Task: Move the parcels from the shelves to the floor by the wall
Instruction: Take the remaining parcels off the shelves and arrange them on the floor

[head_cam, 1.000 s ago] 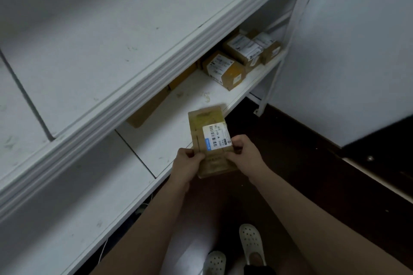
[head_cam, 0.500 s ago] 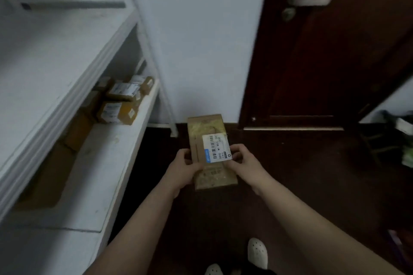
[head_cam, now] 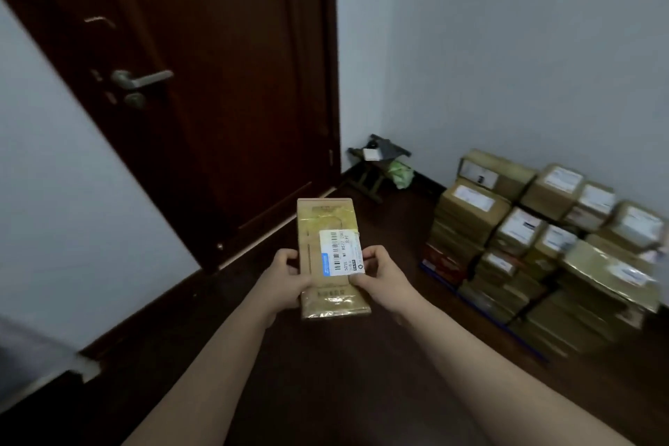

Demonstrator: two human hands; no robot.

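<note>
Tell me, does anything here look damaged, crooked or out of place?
Nothing looks damaged or spilled. The flat brown cardboard parcel, gripped by the left hand and right hand, looks intact. The pile of brown taped parcels on the floor by the wall is stacked unevenly, though none has visibly toppled.

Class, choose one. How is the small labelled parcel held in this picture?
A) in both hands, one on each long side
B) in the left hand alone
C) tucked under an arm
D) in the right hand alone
A: the left hand and the right hand each grip one long side of the parcel.
</note>
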